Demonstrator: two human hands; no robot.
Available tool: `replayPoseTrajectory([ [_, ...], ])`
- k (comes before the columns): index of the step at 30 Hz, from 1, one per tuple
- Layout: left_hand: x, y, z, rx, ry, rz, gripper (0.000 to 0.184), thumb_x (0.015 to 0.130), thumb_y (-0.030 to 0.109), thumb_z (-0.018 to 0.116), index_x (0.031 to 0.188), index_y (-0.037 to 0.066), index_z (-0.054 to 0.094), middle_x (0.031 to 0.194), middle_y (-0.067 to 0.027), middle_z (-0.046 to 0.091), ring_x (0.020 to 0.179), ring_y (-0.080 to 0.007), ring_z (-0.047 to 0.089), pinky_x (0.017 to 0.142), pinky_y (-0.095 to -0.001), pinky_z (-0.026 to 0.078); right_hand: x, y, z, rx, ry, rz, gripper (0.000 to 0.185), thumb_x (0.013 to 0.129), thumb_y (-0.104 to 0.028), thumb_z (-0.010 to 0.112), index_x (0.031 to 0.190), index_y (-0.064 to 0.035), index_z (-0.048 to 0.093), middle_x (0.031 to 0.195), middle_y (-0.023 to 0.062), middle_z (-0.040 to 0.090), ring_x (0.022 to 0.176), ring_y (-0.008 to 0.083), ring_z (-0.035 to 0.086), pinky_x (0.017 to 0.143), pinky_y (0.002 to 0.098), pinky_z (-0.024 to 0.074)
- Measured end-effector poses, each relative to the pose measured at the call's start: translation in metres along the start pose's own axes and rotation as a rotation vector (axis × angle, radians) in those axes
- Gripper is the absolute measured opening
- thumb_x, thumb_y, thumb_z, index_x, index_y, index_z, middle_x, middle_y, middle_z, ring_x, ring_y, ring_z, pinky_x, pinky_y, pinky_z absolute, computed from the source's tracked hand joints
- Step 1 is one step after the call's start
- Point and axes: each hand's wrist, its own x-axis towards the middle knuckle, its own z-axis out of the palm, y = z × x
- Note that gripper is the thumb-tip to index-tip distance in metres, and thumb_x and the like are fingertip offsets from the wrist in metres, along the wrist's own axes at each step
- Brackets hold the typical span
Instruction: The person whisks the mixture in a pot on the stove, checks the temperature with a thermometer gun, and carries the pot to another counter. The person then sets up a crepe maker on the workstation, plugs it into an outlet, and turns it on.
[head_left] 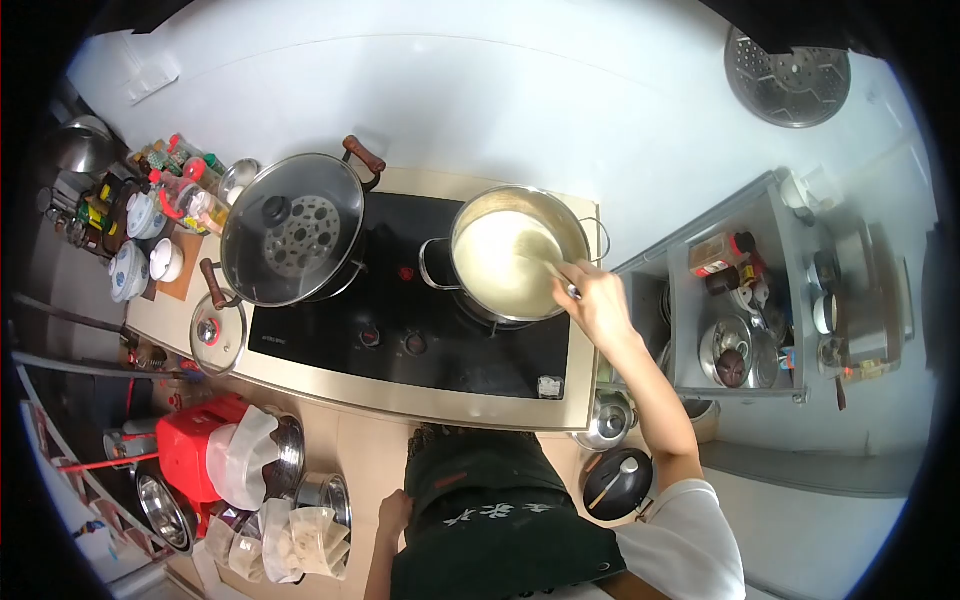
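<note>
- The person's right hand point(595, 305) is closed around the handle of a spoon point(552, 268), over the right side of the pot.
- The spoon slants down into the pale liquid point(495, 250); its lower end is under the surface, so it is probably a spoon or ladle, though its shape cannot be made out.
- The pot point(572, 228) is steel, with a loop handle on either side, and stands upright at the right of the black stove point(400, 310). The liquid lies below its rim.
- The left hand point(397, 511) is low, beside the dark apron point(480, 500), well apart from the right hand. Whether its fingers are open or curled cannot be told.
- At the left of the stove sits a wide covered pan point(320, 215) with two wooden handles. A plate with round holes point(300, 237) shows through its glass lid.
- A smaller glass lid point(220, 335) lies at the stove's front left corner.
- Bottles point(205, 207) stand behind the pan, to its left.
- To the right of the pot is a grey shelf point(682, 345) holding jars and metal bowls.
</note>
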Motion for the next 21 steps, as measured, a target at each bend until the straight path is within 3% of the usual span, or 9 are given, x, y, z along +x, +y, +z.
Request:
replayPoseTrajectory([
  [1, 0.000, -0.001, 0.002, -0.001, 0.001, -0.012, 0.031, 0.083, 0.029, 0.056, 0.090, -0.001, 0.059, 0.087, -0.0260, 0.063, 0.088, -0.0412, 0.061, 0.076, -0.0475, 0.049, -0.006, -0.003, -0.010, -0.099, -0.097, 0.029, 0.023, 0.075, -0.011, 0.067, 0.094, 0.0018, 0.065, 0.074, 0.0169, 0.061, 0.063, 0.0322, 0.061, 0.056, 0.0355, 0.0490],
  [3, -0.003, 0.000, 0.002, 0.005, -0.006, -0.029, 0.032, 0.084, 0.029, 0.057, 0.090, -0.002, 0.060, 0.087, -0.0258, 0.063, 0.088, -0.0413, 0.061, 0.076, -0.0475, 0.049, -0.019, -0.015, -0.022, 0.089, -0.080, -0.094, 0.021, 0.076, -0.011, 0.067, 0.093, 0.0016, 0.065, 0.075, 0.0169, 0.062, 0.063, 0.0326, 0.061, 0.057, 0.0355, 0.0491],
  [6, -0.002, 0.010, -0.002, 0.035, -0.024, -0.003, 0.031, 0.084, 0.029, 0.056, 0.089, -0.002, 0.060, 0.086, -0.0252, 0.064, 0.087, -0.0411, 0.062, 0.076, -0.0473, 0.049, -0.012, -0.018, -0.008, 0.332, -0.092, -0.074, 0.017, 0.076, -0.009, 0.066, 0.089, 0.0018, 0.065, 0.077, 0.0169, 0.063, 0.063, 0.0320, 0.062, 0.057, 0.0351, 0.0495],
  [9, -0.002, 0.006, 0.003, 0.037, 0.000, 0.027, 0.032, 0.084, 0.029, 0.056, 0.089, -0.002, 0.060, 0.085, -0.0255, 0.063, 0.086, -0.0407, 0.062, 0.076, -0.0467, 0.049, -0.007, -0.006, -0.005, 0.152, 0.035, 0.007, 0.015, 0.076, -0.009, 0.066, 0.086, 0.0017, 0.066, 0.077, 0.0169, 0.064, 0.063, 0.0317, 0.063, 0.058, 0.0346, 0.0497],
  [10, -0.002, 0.007, 0.004, 0.027, 0.010, 0.026, 0.032, 0.084, 0.029, 0.056, 0.089, -0.002, 0.060, 0.085, -0.0255, 0.063, 0.086, -0.0406, 0.062, 0.076, -0.0466, 0.049, -0.014, -0.009, -0.012, 0.026, -0.013, 0.079, 0.014, 0.077, -0.009, 0.065, 0.085, 0.0021, 0.066, 0.077, 0.0177, 0.063, 0.064, 0.0315, 0.063, 0.059, 0.0341, 0.0500],
  [14, 0.000, 0.002, 0.012, 0.061, 0.011, 0.062, 0.031, 0.083, 0.029, 0.057, 0.088, -0.001, 0.062, 0.086, -0.0242, 0.064, 0.086, -0.0396, 0.062, 0.076, -0.0454, 0.049, -0.027, -0.013, -0.016, 0.268, -0.065, -0.036, 0.017, 0.077, -0.012, 0.066, 0.087, 0.0015, 0.066, 0.073, 0.0167, 0.063, 0.062, 0.0315, 0.063, 0.057, 0.0350, 0.0503],
  [17, -0.006, 0.007, 0.002, 0.054, 0.002, 0.095, 0.029, 0.082, 0.028, 0.058, 0.087, 0.001, 0.066, 0.086, -0.0217, 0.065, 0.086, -0.0375, 0.063, 0.077, -0.0439, 0.049, -0.024, 0.012, 0.010, 0.353, 0.156, 0.077, 0.020, 0.077, -0.011, 0.066, 0.091, 0.0028, 0.066, 0.076, 0.0189, 0.064, 0.062, 0.0298, 0.064, 0.060, 0.0346, 0.0504],
  [18, -0.008, 0.011, -0.002, 0.037, -0.002, 0.103, 0.028, 0.081, 0.028, 0.059, 0.086, 0.002, 0.067, 0.086, -0.0208, 0.066, 0.085, -0.0368, 0.063, 0.077, -0.0435, 0.050, -0.028, 0.022, 0.018, 0.302, 0.271, 0.039, 0.020, 0.082, -0.013, 0.065, 0.092, 0.0042, 0.066, 0.074, 0.0168, 0.065, 0.058, 0.0222, 0.064, 0.055, 0.0298, 0.0506],
  [21, -0.001, -0.003, 0.000, 0.017, 0.052, 0.144, 0.026, 0.081, 0.027, 0.059, 0.086, 0.004, 0.069, 0.086, -0.0195, 0.066, 0.085, -0.0349, 0.064, 0.078, -0.0425, 0.050, -0.047, 0.032, 0.025, 0.861, 0.233, 0.604, 0.020, 0.085, -0.014, 0.063, 0.091, 0.0044, 0.067, 0.071, 0.0113, 0.065, 0.055, 0.0147, 0.062, 0.050, 0.0242, 0.0497],
])
